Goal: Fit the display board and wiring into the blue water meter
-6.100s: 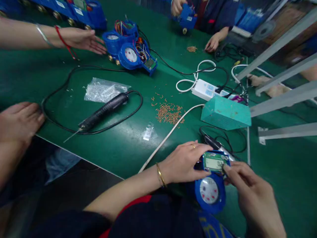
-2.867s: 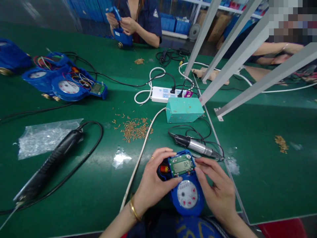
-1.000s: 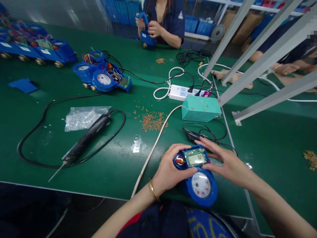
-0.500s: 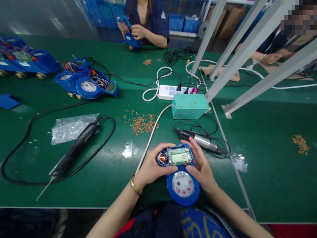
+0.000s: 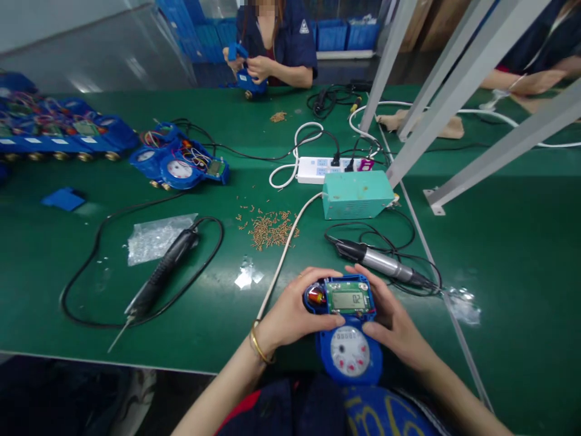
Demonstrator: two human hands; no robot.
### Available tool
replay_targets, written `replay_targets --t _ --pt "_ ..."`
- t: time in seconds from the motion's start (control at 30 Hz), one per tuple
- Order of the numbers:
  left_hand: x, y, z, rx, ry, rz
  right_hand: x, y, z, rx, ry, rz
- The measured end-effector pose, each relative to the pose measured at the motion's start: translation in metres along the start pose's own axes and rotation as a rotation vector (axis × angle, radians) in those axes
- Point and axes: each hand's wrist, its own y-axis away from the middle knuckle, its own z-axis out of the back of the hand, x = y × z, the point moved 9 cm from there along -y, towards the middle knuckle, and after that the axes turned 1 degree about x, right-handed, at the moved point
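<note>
The blue plastic water meter (image 5: 349, 360) lay at 6 o'clock in the view, over the near edge of the green bench (image 5: 508, 260). Its round dial was in place, and a green circuit board (image 5: 347, 297) with a lit LCD was seated in the housing. The board lay bare, with no cover over it, and a small red and gold cylindrical part (image 5: 315, 296) showed in a round recess beside it. The display showed digits, too small to read with certainty. The meter's long axis ran about 12 to 6, board end away from the person and dial end toward them. The left hand (image 5: 295, 303) was closed around the housing's left side, and the right hand (image 5: 390, 318) was curved around its right side; together they had hold of the meter. Nearby at 1 o'clock lay a silver and black pen-shaped electric screwdriver (image 5: 385, 266), and at 8 o'clock a black electric screwdriver (image 5: 163, 272) on its cable. A pile of loose copper pins (image 5: 270, 231) lay at 11 o'clock, below a teal metal box (image 5: 356, 195) and a white power strip (image 5: 318, 171). At 10 o'clock lay two blue meters with exposed coloured wires (image 5: 179, 166). At 12 o'clock, a co-worker's hands (image 5: 258, 66) held a blue meter part.
</note>
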Motion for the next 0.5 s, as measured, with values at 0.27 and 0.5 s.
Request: replay_targets --t 0.27,0.5 --pt "-0.001 0.0 0.001 -0.005 -0.038 0.012 0.009 -0.037 0.083 -0.071 1.229 0.14" --pt "0.003 0.0 0.004 -0.011 -0.032 -0.003 -0.009 -0.062 0.08 0.032 1.331 0.111"
